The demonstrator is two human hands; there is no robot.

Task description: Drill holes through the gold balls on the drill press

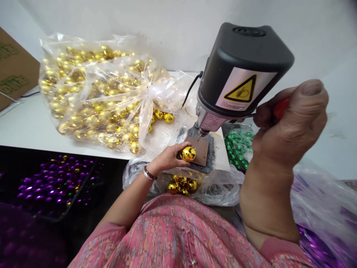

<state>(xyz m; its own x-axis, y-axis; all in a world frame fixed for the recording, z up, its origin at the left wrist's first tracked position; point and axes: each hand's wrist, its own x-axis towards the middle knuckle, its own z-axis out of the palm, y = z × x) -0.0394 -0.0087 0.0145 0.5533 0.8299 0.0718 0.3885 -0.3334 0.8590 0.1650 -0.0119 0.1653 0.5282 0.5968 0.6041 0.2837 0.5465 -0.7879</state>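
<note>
My left hand [173, 155] pinches a shiny gold faceted ball [188, 153] between thumb and fingers, at the left edge of a brown plate [201, 150] on the grey base of a drill press. The black drill press motor [245, 63] carries a yellow warning label, and its thin bit [199, 137] points down at the plate, a little above and right of the ball. At the right, my right hand [292, 115] is wrapped round a red-ended handle [280, 108] of the press. Dark crumbs lie on the base.
A big clear bag of gold balls [97, 100] fills the table's left side. More gold balls [182, 185] lie in plastic near my lap. Green beads [237, 143] are behind my right arm; purple beads [55, 180] are in a low dark tray at left. A cardboard box [16, 67] stands far left.
</note>
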